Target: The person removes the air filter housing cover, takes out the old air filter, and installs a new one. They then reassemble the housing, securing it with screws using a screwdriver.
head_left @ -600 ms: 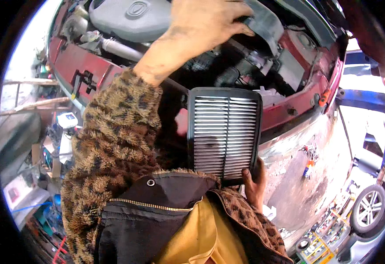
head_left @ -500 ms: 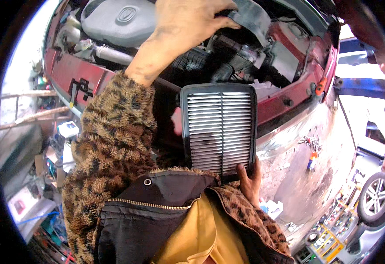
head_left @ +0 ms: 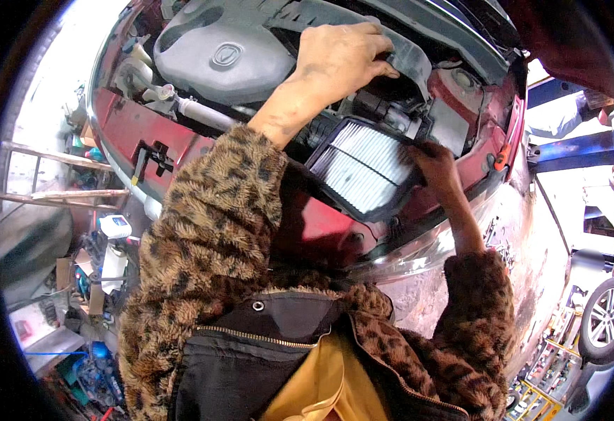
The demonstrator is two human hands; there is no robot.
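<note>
My right hand (head_left: pixel 436 168) grips one end of a rectangular pleated air filter (head_left: pixel 364 168) with a black frame and pale pleats. The filter is tilted over the front edge of a car's engine bay. Beyond it, my left hand (head_left: pixel 345 59) curls its fingers over the rim of a dark grey plastic cover (head_left: pixel 406 62), which appears lifted. Under that cover is a dark opening with black parts, partly hidden by the hand and filter. A large grey engine cover (head_left: pixel 219 45) lies left of my left hand.
The red front panel (head_left: pixel 321 224) of the car lies between me and the engine bay, with a black latch (head_left: pixel 154 159) on it. A blue lift arm (head_left: pixel 588 147) and a wheel (head_left: pixel 607 312) stand to the right. Clutter and a wooden rail (head_left: pixel 61 195) are at left.
My right hand has carried the air filter from near my chest forward to the engine bay, tilting it. The left hand stays at the plastic cover; the view has shifted.
</note>
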